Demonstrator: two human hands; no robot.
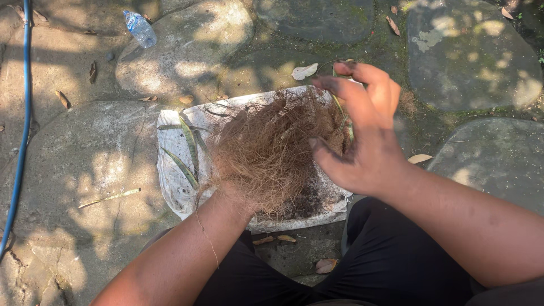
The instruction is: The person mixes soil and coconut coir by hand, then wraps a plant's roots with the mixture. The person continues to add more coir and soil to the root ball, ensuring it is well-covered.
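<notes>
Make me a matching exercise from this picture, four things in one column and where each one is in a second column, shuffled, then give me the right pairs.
Things
1. plastic bottle
2. blue hose
3. brown fibre clump
4. long green leaves

Places
A. in the left hand, over the white sack
B. lying on the sack's left part
C. on a stone at the top left
D. along the left edge of the view

Pairs: 1-C, 2-D, 3-A, 4-B

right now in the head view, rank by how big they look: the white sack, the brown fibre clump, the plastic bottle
1. white sack, partly covered
2. brown fibre clump, held up nearer the camera, so perhaps flattered
3. plastic bottle, farthest away
</notes>
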